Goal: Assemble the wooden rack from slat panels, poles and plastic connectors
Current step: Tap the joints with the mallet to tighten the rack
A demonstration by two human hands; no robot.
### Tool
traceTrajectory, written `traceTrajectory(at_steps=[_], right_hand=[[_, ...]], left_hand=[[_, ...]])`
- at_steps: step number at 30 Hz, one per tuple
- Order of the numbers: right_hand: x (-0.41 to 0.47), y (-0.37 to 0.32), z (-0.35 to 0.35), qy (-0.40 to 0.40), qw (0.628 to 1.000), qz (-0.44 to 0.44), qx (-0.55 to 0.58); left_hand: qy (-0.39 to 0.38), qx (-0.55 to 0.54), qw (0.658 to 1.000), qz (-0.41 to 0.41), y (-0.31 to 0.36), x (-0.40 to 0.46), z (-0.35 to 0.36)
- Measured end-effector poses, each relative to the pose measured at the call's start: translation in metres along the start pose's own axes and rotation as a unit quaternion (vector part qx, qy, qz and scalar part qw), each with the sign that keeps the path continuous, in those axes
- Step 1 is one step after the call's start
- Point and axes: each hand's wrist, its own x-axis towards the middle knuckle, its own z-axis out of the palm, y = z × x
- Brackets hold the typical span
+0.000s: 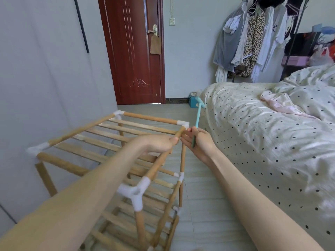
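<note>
The wooden rack (101, 142) stands on the floor against the left wall, with slat shelves, round poles and white plastic connectors (135, 192) at its corners. My left hand (159, 142) grips the top right pole just short of the far right corner connector (184, 124). My right hand (200, 142) holds a small light-blue mallet (198, 111) by its handle, head raised above that corner. The fingertips of both hands nearly meet beside the pole.
A bed (272, 133) with a dotted cover lies close on the right. A narrow strip of tiled floor (199, 187) runs between rack and bed. A red-brown door (134, 51) stands at the back, and clothes (253, 42) hang at the far right.
</note>
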Motion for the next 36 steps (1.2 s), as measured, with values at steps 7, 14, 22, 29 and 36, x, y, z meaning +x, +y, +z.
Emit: traceTrajectory(at_steps=[7,14,22,29,36], right_hand=[[0.009,0.01,-0.029,0.121,0.979,0.0,-0.164],[0.068,0.008,-0.056,0.356,0.933,-0.019,-0.059],[0.057,0.054,-0.002,0.191,0.971,0.061,-0.13],[0.047,0.06,-0.001,0.114,0.99,0.079,-0.011],[0.05,0.06,-0.003,0.166,0.984,0.053,-0.032]], left_hand=[[0.109,0.245,0.963,-0.04,-0.076,0.006,-0.006],[0.128,0.228,0.963,-0.06,-0.087,0.02,0.001],[0.138,0.237,0.96,-0.06,-0.09,0.021,0.0],[0.138,0.24,0.959,-0.063,-0.09,0.022,0.0],[0.14,0.244,0.957,-0.064,-0.088,0.021,0.0]])
